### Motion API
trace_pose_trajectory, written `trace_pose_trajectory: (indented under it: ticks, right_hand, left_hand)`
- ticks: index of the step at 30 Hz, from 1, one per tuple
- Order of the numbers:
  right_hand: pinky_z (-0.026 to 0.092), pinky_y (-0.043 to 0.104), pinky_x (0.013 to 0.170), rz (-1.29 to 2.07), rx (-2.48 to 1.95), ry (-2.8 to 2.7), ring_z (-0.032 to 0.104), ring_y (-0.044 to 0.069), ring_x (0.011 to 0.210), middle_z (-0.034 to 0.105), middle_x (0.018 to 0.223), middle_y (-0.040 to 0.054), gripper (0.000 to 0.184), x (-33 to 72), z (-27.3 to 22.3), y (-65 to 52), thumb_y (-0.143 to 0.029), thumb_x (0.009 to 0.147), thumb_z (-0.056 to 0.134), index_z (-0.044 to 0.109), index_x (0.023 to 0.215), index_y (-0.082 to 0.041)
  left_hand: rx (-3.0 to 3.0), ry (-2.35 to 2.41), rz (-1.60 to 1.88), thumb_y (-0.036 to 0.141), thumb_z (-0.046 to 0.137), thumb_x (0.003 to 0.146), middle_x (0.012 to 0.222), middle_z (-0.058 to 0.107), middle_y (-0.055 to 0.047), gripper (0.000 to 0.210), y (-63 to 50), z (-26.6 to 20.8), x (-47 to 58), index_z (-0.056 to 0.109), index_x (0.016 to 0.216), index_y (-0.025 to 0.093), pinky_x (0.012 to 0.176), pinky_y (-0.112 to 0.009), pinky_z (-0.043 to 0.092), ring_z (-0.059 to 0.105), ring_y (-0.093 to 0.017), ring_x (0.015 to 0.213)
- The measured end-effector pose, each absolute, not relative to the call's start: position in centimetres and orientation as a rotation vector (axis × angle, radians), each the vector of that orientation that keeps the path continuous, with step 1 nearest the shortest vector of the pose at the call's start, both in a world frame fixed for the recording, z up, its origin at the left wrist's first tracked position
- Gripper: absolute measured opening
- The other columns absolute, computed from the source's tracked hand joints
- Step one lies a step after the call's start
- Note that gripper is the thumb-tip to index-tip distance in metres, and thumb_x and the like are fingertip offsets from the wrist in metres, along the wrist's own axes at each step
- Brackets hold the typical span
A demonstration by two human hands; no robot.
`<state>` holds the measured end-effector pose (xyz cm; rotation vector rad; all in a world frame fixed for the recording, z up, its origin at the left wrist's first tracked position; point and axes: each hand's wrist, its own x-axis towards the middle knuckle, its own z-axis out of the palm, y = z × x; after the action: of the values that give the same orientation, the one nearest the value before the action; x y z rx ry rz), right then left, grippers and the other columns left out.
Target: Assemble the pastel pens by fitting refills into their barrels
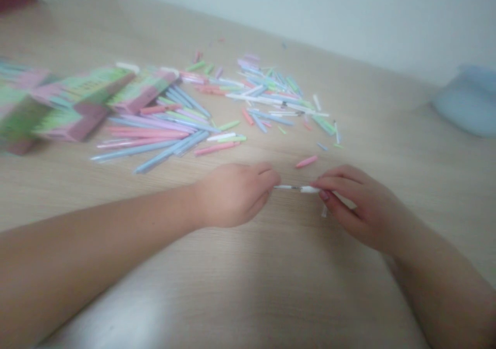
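White slim pen part (289,187) stretched between two hands above a wood-grain tabletop (248,292).

The left hand (237,196) pinches the part's left end, its fingertips turned away from view, while the right hand (362,207) grips the white piece (309,189) at the other end between thumb and fingers; the hands are apart, joined only by this line, near the front of the tabletop. A small clear piece (324,212) shows just below the right thumb. A pink piece (307,161) lies just beyond the right fingers. Farther off, coloured tubes (165,124) lie heaped beside pink-and-green boxes (91,88), with smaller mixed pen pieces (277,99) scattered to their right, all blurred.
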<state>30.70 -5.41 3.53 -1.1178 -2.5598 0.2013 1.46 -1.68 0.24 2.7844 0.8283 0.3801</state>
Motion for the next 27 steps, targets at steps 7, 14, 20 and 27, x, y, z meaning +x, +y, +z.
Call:
trace_pose_trajectory:
  ticks: [7, 14, 20, 27]
  right_hand:
    - [0.057, 0.045, 0.088, 0.134, -1.143, -2.580, 0.067, 0.027, 0.102, 0.068, 0.111, 0.0093, 0.029, 30.6, 3.2, -5.3, -0.017, 0.097, 0.058, 0.067, 0.123, -0.027]
    - [0.058, 0.045, 0.087, 0.157, -1.145, -2.582, 0.066, 0.027, 0.103, 0.068, 0.112, 0.0100, 0.029, 30.5, 3.1, -5.4, -0.017, 0.097, 0.058, 0.066, 0.123, -0.027]
    - [0.058, 0.046, 0.086, 0.177, -1.124, -2.585, 0.067, 0.028, 0.103, 0.068, 0.112, 0.0102, 0.029, 30.4, 2.9, -5.4, -0.018, 0.096, 0.058, 0.066, 0.123, -0.026]
    - [0.057, 0.044, 0.083, 0.220, -1.272, -2.462, 0.066, 0.027, 0.095, 0.067, 0.105, 0.0092, 0.018, 30.7, 2.0, -5.5, -0.020, 0.101, 0.050, 0.059, 0.116, -0.024]
  left_hand:
    - [2.785, 0.823, 0.370, 0.027, 0.036, 0.104, 0.108, 0.065, -0.006, 0.022, -1.7, 0.3, 1.5, 0.056, 0.111, 0.021, 0.071, -0.035, 0.047, 0.066, -0.021, 0.089]
    - [2.782, 0.824, 0.368, 0.027, 0.036, 0.104, 0.109, 0.065, -0.006, 0.024, -1.7, 0.4, 1.5, 0.057, 0.113, 0.021, 0.072, -0.035, 0.048, 0.067, -0.020, 0.089]
    - [2.775, 0.826, 0.361, 0.027, 0.036, 0.104, 0.109, 0.066, -0.007, 0.026, -1.7, 0.4, 1.5, 0.059, 0.115, 0.021, 0.073, -0.034, 0.049, 0.067, -0.021, 0.091]
    - [2.714, 0.835, 0.382, 0.029, 0.035, 0.105, 0.106, 0.065, -0.007, 0.025, -1.7, 0.4, 1.4, 0.057, 0.110, 0.020, 0.075, -0.036, 0.049, 0.066, -0.021, 0.090]
